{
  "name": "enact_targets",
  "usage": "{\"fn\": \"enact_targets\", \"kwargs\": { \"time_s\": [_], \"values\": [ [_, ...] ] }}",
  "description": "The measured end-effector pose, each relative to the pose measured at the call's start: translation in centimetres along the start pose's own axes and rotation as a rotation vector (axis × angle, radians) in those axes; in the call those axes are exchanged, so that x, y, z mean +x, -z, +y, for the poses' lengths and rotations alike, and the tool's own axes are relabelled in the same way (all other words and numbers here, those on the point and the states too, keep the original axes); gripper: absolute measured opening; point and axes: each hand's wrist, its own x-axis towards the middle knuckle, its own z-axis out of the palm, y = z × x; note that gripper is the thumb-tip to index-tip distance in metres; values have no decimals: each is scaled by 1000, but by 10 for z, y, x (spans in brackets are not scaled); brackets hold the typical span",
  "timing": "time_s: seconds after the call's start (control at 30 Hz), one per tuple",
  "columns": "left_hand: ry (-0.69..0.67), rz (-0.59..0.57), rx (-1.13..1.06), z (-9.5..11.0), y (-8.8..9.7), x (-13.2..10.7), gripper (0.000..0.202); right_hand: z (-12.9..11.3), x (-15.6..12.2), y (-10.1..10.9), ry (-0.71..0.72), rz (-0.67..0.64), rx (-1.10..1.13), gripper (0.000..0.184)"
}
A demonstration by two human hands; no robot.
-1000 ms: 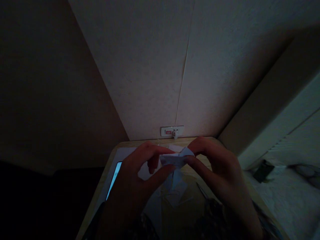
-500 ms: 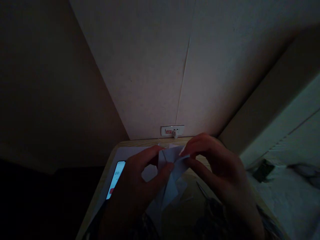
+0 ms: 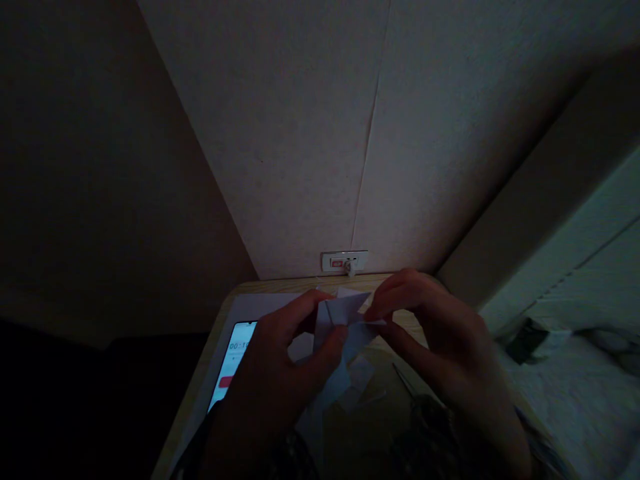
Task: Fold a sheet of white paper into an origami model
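The left hand reaches up from the lower edge, its back to the camera, thumb and index finger curved toward each other. Between them it pinches the left side of a small folded piece of white paper. The right hand comes in from the lower right, wrist bent inward and fingers curled, its thumb and fingertips closed on a flap at the paper's right edge. The paper is held up between the two hands, over a pale wooden table.

Compared with a second ago, when the paper appears nearly edge-on as a narrow strip, its broad creased face now shows, hanging down past the left thumb. Since half a second ago, a pointed upper corner has come into view beside the right fingertips. More of the lit phone with a pale timer screen also shows beside the left hand. A slim, pointed metal blade stays on the table, near the right hand.
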Motion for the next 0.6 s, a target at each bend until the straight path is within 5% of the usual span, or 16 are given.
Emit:
{"fn": "enact_targets", "kwargs": {
  "time_s": [0.17,0.6],
  "values": [
    [40,79,-21,6,-1,-3,19,0,1,2,27,-14,-20,18],
    [65,55,-102,5,-3,-4,20,0,1,2,36,-30,-39,20]
  ]
}}
